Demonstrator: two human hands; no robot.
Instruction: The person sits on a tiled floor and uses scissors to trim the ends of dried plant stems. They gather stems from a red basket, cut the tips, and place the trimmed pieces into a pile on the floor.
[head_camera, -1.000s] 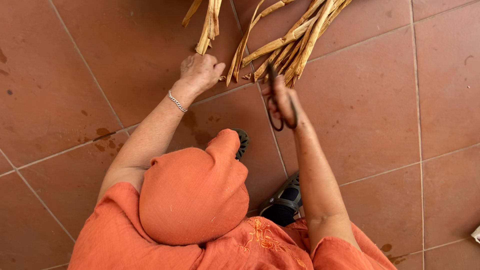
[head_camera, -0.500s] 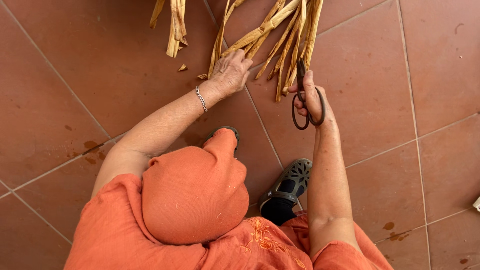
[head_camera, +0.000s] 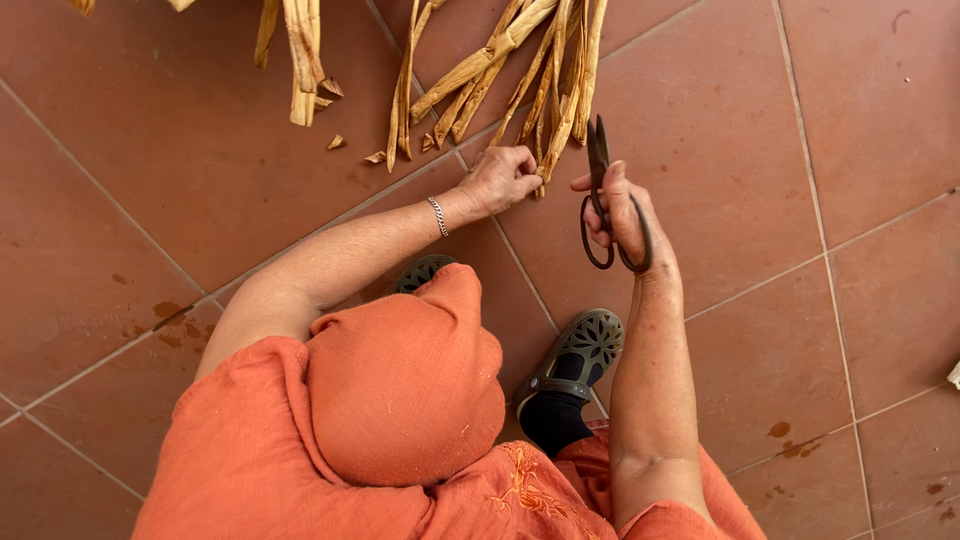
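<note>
many dried strips across terracotta floor tiles

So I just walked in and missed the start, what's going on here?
A person in orange bends over a tiled floor. The left hand grips the ends of a bundle of dried plant strips, and the right hand holds dark scissors beside them, blades pointing at the strips. Small cut bits lie nearby.

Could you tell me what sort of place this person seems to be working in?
Probably a tiled patio or home floor used for handcraft: terracotta floor tiles with pale grout lines, dried plant strips laid out on them, and old dark scissors in the right hand.
</note>
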